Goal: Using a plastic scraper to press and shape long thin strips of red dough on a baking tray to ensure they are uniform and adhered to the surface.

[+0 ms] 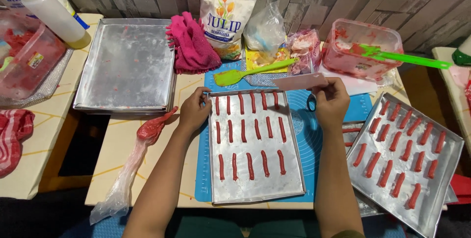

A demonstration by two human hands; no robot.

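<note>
- The left hand (194, 112) pinches the far left corner of a metal tray (294, 179) that lies on a blue mat (300, 125) at the table's near edge.
- The right hand (331, 103) grips a flat pink scraper (299, 81) by its right end, blade held over the tray's far edge.
- The tray looks thin, light and stiff; its raised rim seems the safest hold.
- It carries three rows of red dough sticks (250, 165), likely soft and easily smeared, so best left untouched.
- A second tray (439, 208) to the right holds more red sticks, and an empty tray (127, 66) sits far left.
- A clear tub (360, 47) smeared with red dough holds a green spatula (407, 59).
- A piping bag (132, 164) with red dough lies left of the mat.
</note>
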